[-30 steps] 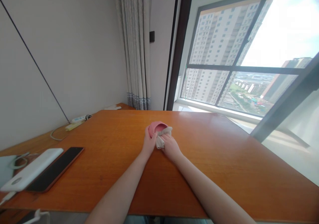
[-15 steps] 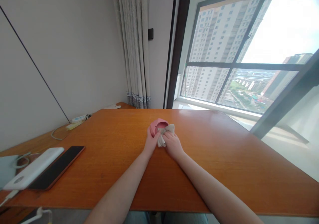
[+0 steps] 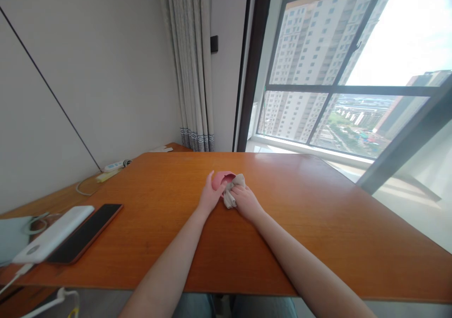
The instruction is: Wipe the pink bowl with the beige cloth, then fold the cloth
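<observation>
A small pink hollow thing, shaped like a bowl (image 3: 218, 179), is tilted near the middle of the table with its opening toward the right. My left hand (image 3: 209, 195) grips its left side, the thumb at the near rim and the fingers along the outside. Bunched in my right hand (image 3: 247, 203) is a light grey cloth (image 3: 238, 181), pressed against the bowl's opening. The cloth hides part of the bowl's right side and inside.
Both forearms lie over the brown wooden table (image 3: 303, 233). To the left are a black-screened phone (image 3: 86, 233), a white power bank (image 3: 52, 235) with a cable, and a power strip (image 3: 115, 166) by the wall. A window (image 3: 332, 92) stands at the right.
The pink bowl has turned in my left hand, and its opening shows less. My left fingers have shifted along its outer side. The cloth stays in my right hand against it.
</observation>
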The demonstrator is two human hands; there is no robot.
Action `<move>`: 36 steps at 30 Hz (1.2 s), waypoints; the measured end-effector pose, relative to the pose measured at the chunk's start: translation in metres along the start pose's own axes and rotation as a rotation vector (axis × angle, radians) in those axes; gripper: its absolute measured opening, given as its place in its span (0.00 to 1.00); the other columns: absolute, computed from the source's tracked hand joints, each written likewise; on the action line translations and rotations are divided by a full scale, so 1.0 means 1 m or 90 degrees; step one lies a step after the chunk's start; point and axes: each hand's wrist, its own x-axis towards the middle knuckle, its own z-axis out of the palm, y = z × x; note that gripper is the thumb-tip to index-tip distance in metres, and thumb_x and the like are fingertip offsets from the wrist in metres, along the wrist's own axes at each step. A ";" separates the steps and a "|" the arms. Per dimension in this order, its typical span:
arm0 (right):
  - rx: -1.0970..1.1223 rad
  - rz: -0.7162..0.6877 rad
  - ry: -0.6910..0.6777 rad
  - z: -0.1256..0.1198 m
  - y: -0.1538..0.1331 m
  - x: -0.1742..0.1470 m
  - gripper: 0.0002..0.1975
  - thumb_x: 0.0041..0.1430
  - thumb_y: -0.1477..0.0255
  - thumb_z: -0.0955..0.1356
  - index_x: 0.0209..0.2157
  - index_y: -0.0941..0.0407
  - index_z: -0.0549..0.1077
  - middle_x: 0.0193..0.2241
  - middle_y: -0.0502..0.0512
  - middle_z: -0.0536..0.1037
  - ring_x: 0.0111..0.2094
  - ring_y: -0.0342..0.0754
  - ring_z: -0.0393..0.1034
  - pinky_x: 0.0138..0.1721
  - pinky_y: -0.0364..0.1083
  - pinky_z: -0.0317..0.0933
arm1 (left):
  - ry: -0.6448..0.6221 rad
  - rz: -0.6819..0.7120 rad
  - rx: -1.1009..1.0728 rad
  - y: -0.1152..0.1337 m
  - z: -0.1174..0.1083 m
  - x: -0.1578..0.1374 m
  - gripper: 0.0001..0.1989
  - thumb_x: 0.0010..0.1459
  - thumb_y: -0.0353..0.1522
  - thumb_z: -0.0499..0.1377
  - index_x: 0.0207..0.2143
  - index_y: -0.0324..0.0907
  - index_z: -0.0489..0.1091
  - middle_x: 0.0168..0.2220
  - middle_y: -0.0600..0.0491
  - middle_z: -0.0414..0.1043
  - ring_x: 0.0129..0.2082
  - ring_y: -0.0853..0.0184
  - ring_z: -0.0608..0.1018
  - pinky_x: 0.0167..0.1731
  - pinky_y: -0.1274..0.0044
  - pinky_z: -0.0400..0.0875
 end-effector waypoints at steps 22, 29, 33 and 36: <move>-0.032 0.017 0.101 -0.008 -0.003 -0.002 0.10 0.60 0.76 0.61 0.29 0.56 0.72 0.27 0.54 0.71 0.34 0.47 0.60 0.41 0.48 0.51 | 0.030 -0.067 -0.158 -0.008 0.022 -0.010 0.29 0.53 0.42 0.59 0.55 0.44 0.56 0.54 0.47 0.63 0.54 0.62 0.67 0.53 0.72 0.61; -0.011 0.020 0.066 -0.006 -0.005 0.001 0.06 0.58 0.75 0.62 0.30 0.57 0.71 0.30 0.55 0.71 0.35 0.48 0.60 0.39 0.47 0.52 | 0.034 -0.073 -0.106 -0.004 0.017 -0.009 0.20 0.55 0.39 0.55 0.49 0.42 0.59 0.48 0.47 0.67 0.47 0.64 0.71 0.49 0.72 0.64; 0.019 -0.041 0.027 -0.009 0.000 0.001 0.07 0.59 0.76 0.61 0.32 0.56 0.70 0.32 0.53 0.71 0.37 0.47 0.61 0.43 0.47 0.52 | -0.005 0.001 -0.021 0.001 -0.001 0.001 0.19 0.54 0.36 0.56 0.48 0.42 0.62 0.51 0.47 0.65 0.52 0.62 0.68 0.54 0.71 0.58; 0.019 -0.033 0.017 -0.008 0.003 -0.003 0.06 0.59 0.75 0.62 0.33 0.56 0.71 0.32 0.53 0.71 0.37 0.46 0.62 0.41 0.46 0.52 | -0.007 -0.012 -0.024 0.001 0.001 -0.002 0.27 0.52 0.39 0.59 0.54 0.43 0.58 0.58 0.46 0.59 0.58 0.61 0.62 0.58 0.71 0.53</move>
